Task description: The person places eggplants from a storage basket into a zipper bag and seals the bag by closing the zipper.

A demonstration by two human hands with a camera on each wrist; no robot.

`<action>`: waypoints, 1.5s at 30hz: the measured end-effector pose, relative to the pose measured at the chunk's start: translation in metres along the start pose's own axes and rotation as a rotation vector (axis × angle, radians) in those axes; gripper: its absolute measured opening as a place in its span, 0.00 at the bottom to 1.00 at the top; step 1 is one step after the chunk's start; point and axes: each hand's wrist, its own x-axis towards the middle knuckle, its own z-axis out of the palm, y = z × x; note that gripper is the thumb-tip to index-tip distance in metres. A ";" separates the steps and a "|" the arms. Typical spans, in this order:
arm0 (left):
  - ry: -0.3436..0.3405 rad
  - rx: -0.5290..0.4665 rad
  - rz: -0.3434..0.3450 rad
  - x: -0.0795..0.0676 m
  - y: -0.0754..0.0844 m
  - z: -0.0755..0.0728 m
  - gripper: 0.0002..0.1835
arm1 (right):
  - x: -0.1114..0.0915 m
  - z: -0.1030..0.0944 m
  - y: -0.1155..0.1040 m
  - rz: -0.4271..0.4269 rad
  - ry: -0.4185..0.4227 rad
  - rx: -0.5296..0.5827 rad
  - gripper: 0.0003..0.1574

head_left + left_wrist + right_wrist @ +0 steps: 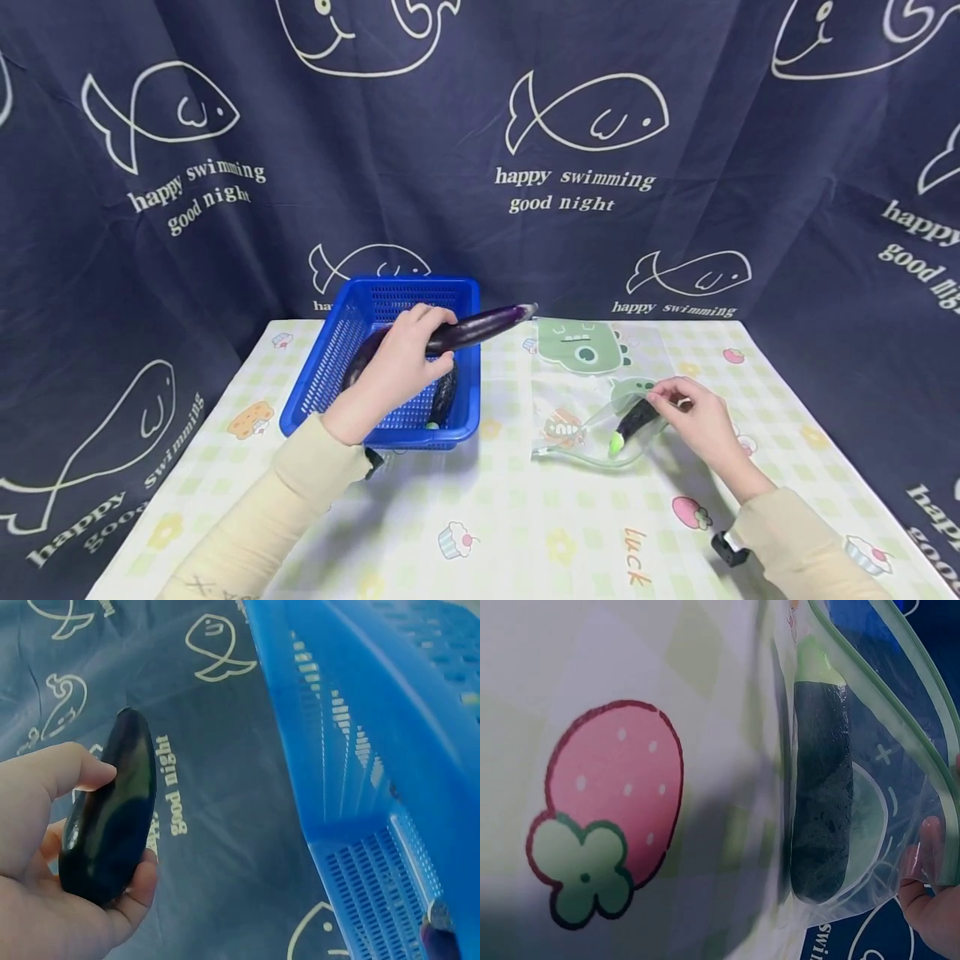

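Observation:
My left hand (408, 354) grips a long, glossy dark purple eggplant (480, 327) over the blue basket (470, 392). The left wrist view shows the thumb and fingers around the eggplant (112, 810). Another dark purple length (363, 358) shows in the basket left of the hand. Beside it lies a dark, bumpy vegetable (445, 396) with a green end. My right hand (697, 417) pinches the edge of a clear zip bag (551, 392) with green trim, its mouth parted towards me. Within the bag lies a dark, elongated vegetable (821, 787) with a bright green end.
A checked tablecloth (420, 533) printed with cupcakes and strawberries covers the table. Behind and at both sides hangs a dark blue fish-patterned curtain (442, 175). The basket stands left of the bag, with a strip of tablecloth between them.

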 end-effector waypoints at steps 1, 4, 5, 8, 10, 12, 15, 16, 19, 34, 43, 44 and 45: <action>-0.004 0.000 0.007 0.000 0.002 0.002 0.19 | 0.000 0.000 0.000 -0.001 0.000 0.002 0.03; -0.014 -0.003 0.029 0.000 0.009 0.006 0.19 | 0.001 0.000 0.000 -0.004 -0.001 0.007 0.03; -0.017 0.000 0.037 0.000 0.011 0.008 0.19 | 0.001 0.000 0.000 -0.005 -0.001 0.007 0.03; -0.029 0.013 0.061 0.001 0.018 0.013 0.19 | 0.002 0.000 -0.001 -0.010 -0.001 0.007 0.03; -0.034 0.022 0.080 0.001 0.023 0.016 0.19 | 0.002 -0.001 -0.001 -0.013 -0.001 0.005 0.03; -0.034 0.022 0.098 0.000 0.030 0.019 0.20 | 0.003 -0.001 -0.002 -0.014 0.001 0.004 0.03; -0.025 0.021 0.130 -0.001 0.038 0.025 0.20 | 0.003 -0.002 -0.004 -0.014 0.002 0.002 0.03; -0.019 0.022 0.142 -0.001 0.041 0.027 0.20 | 0.004 -0.002 -0.005 -0.015 0.002 0.002 0.03; 0.000 0.038 0.175 -0.004 0.047 0.034 0.20 | 0.005 -0.001 -0.006 -0.020 0.001 0.003 0.03; -0.094 0.050 0.183 -0.015 0.070 0.069 0.19 | 0.006 -0.001 -0.007 -0.001 -0.009 0.024 0.03; -0.137 0.063 0.165 -0.018 0.081 0.086 0.19 | 0.005 0.000 -0.009 0.012 -0.013 0.032 0.04; -0.136 0.066 0.164 -0.019 0.082 0.090 0.18 | 0.006 0.000 -0.009 0.014 -0.015 0.035 0.04; -0.139 0.066 0.161 -0.019 0.083 0.092 0.18 | 0.006 0.001 -0.009 0.015 -0.015 0.035 0.04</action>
